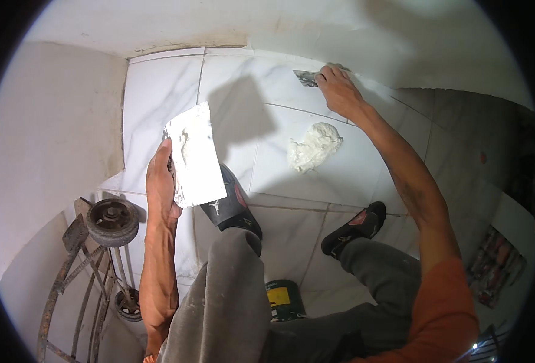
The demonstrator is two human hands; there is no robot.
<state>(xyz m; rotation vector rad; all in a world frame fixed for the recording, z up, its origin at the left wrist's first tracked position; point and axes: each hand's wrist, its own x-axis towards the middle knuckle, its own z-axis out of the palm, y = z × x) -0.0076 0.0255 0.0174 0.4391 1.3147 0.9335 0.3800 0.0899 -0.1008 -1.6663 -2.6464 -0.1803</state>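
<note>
My left hand [162,176] grips a wide putty knife [196,158] by its edge; the broad pale blade faces up, with smears of white filler on it. Out ahead, my right hand [339,89] is closed around a smaller putty knife [305,78], whose narrow grey blade points left just above the tiles by the wall base. Its handle is hidden in my fingers. Between the two hands, a lump of white putty [316,146] lies on the marble-patterned tile floor [292,130].
A rusty hand truck [86,266] with black wheels [112,221] leans at the left wall. Behind my feet stands a dark green bucket [284,300] with a yellow label. My sandalled feet [234,202] rest on the tiles. Walls [68,115] border the floor ahead and left.
</note>
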